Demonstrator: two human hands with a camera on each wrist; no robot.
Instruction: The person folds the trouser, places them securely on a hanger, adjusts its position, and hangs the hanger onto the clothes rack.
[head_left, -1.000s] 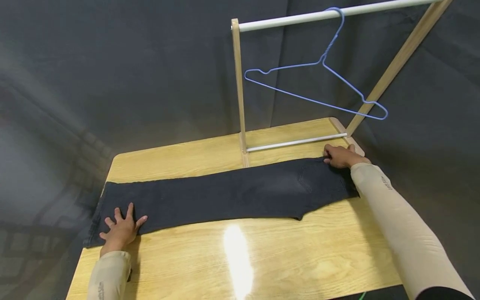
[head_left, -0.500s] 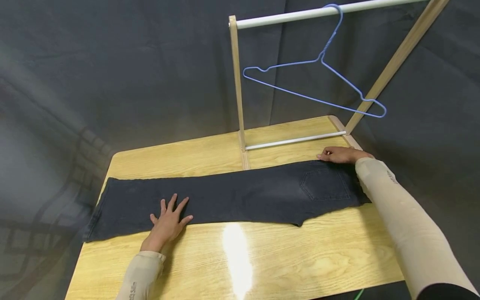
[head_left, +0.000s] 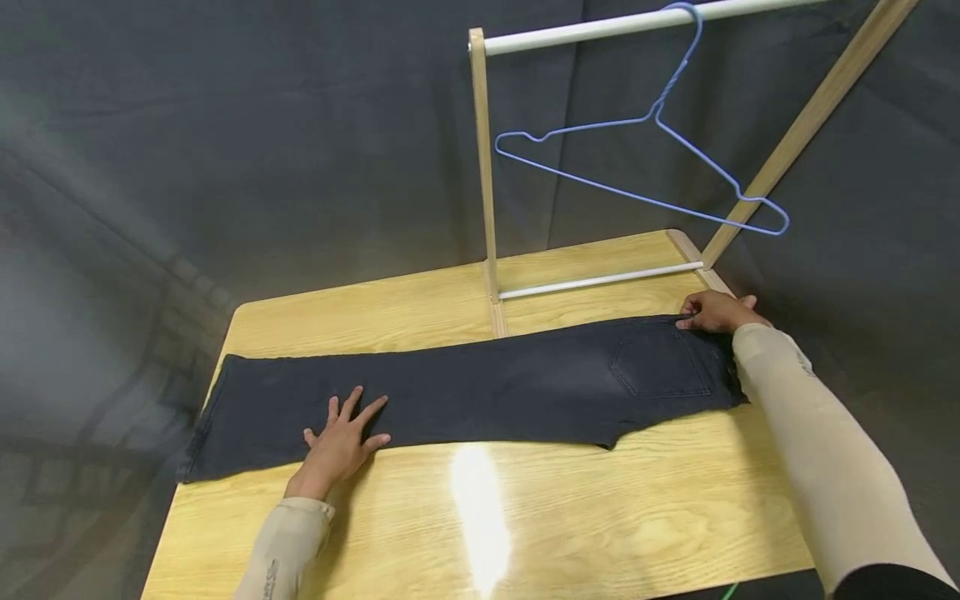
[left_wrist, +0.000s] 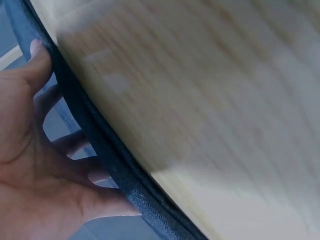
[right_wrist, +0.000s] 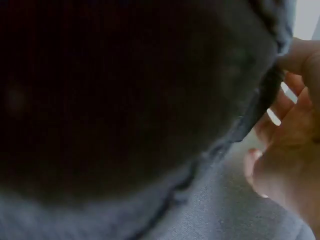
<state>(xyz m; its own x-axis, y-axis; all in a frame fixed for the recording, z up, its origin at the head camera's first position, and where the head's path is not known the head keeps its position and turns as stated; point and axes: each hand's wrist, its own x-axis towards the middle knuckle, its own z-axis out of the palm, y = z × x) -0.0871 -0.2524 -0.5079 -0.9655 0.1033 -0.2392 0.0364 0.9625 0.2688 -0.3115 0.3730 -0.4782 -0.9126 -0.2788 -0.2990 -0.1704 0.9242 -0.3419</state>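
A pair of dark jeans (head_left: 480,392), folded in half lengthwise, lies across the wooden table with the hems at the left and the waist at the right. My left hand (head_left: 337,450) rests with spread fingers on the near edge of the lower leg. In the left wrist view its fingers reach over the layered fabric edge (left_wrist: 100,130). At the far corner of the waist, my right hand (head_left: 718,313) pinches the jeans. The right wrist view looks into the dark waist opening, with the right hand (right_wrist: 292,145) at its edge. A back pocket faces up.
Behind the jeans stands a clothes rack with wooden posts (head_left: 486,175) and a white top rail (head_left: 585,32). A blue wire hanger (head_left: 600,185) hangs from the rail. Dark grey curtains surround the table (head_left: 375,542).
My left hand has slid right from near the hems to the lower leg. My right hand shifted left, then back right, at the waist. The back pocket shows more fully.
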